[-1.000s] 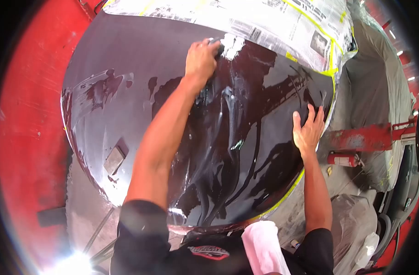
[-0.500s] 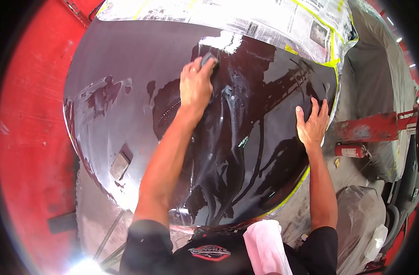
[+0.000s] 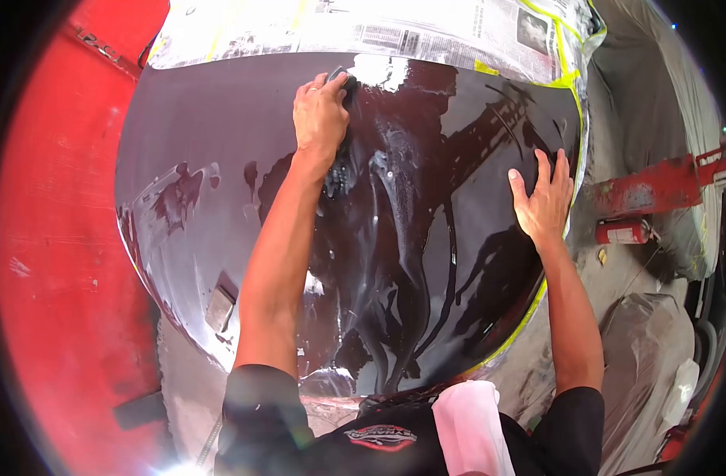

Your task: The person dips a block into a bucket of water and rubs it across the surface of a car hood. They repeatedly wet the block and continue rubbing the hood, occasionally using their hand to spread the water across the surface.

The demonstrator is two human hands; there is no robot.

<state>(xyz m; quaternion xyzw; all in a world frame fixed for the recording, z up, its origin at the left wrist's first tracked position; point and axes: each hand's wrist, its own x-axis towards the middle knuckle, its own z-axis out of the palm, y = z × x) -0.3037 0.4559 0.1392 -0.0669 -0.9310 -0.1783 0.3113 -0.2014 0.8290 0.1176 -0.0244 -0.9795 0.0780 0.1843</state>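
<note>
A dark, wet car hood [image 3: 196, 119] spreads out in front of me, streaked with water and whitish slurry. My left hand [image 3: 321, 119] is closed around a small dark sanding block [image 3: 343, 78], which rests on the hood near its far edge. Part of that block is hidden under my fingers. With fingers spread, my right hand [image 3: 541, 205] lies on the hood's right side, close to the edge, holding nothing. Another block, grey and rectangular [image 3: 219, 309], sits on the near left part of the hood.
Newspaper masking [image 3: 426, 36] with yellow tape borders the hood's far edge. To the right are a red metal arm [image 3: 648, 189], a fire extinguisher [image 3: 623, 231] and plastic-covered items [image 3: 648, 349]. A red surface [image 3: 61, 262] stands at left. A pale towel [image 3: 472, 428] hangs against my shirt.
My left hand has slid the sanding block farther up the hood, toward the newspaper, and slightly left. The right hand keeps its place on the hood. The camera view has shifted a little.
</note>
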